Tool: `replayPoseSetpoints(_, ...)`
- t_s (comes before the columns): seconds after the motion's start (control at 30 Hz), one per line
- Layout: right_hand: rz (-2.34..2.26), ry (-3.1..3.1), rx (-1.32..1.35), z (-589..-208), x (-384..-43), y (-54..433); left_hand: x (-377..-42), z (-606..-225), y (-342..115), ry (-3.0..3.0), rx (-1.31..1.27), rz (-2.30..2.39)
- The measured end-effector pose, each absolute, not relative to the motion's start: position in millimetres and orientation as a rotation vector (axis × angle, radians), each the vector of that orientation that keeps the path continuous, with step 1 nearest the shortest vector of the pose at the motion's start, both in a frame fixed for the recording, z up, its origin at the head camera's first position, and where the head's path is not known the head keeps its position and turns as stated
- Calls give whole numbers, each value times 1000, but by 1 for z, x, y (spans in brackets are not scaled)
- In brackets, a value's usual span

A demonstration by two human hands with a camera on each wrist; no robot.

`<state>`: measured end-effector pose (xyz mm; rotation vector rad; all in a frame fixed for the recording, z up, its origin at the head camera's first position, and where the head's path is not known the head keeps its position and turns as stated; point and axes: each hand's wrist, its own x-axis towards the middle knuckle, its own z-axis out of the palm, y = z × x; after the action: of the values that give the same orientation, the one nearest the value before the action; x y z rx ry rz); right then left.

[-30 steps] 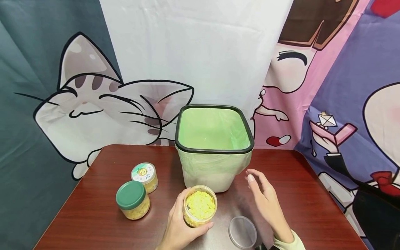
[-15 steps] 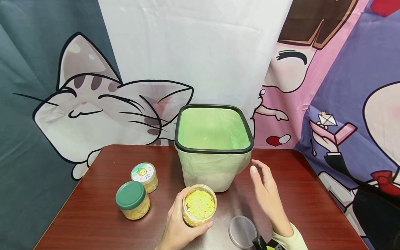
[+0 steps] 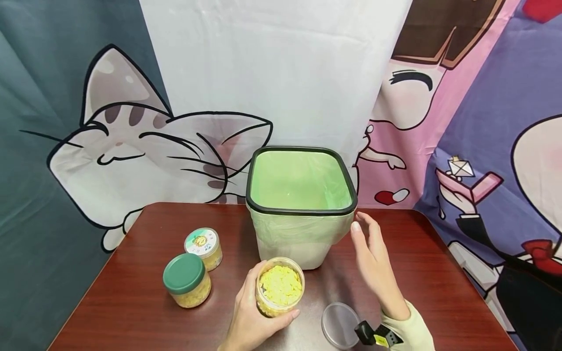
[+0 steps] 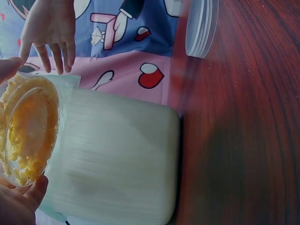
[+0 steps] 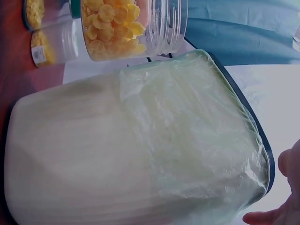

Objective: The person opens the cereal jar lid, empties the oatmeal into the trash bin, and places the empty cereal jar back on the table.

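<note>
My left hand [image 3: 251, 312] grips a clear plastic jar [image 3: 281, 288] of yellow flakes, its mouth uncovered, just in front of the bin [image 3: 287, 239]. From the left wrist view the same jar [image 4: 30, 133] shows its see-through base, and it is held up off the table. My right hand [image 3: 378, 268] is raised beside the bin's right rim, fingers fairly straight and holding nothing. Its fingertips [image 5: 262, 218] appear at the lower right of the right wrist view, apart from the rim. A pale green bag lines the bin and folds over its outside under a black rim.
A clear round lid [image 3: 340, 325] lies on the table below my right hand. To the left stand a green-lidded jar [image 3: 187, 281] and a jar with a printed lid [image 3: 203, 248], both holding yellow flakes. A cartoon-printed cloth [image 3: 281, 73] hangs behind the brown table [image 3: 131, 292].
My right hand has risen and moved slightly right and farther forward, up along the bin's right side. The left hand and its jar have hardly moved.
</note>
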<state>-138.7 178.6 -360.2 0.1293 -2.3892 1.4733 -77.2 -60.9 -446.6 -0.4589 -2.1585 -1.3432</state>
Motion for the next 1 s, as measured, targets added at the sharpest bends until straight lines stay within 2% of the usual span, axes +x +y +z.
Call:
replayPoseSetpoints(0.23, 1591, -2299, 192, -353, -147, 174, -78, -443, -61, -2086, -511, -1347)
replayPoseSetpoints(0.57, 1644, -2268, 116, -351, -156, 165, -66, -408, -58, -2030, -548, -1382)
replayPoseSetpoints(1.0, 1656, -2201, 208, -350, -164, 160, -68, -407, -60, -1993, -579, -1471)
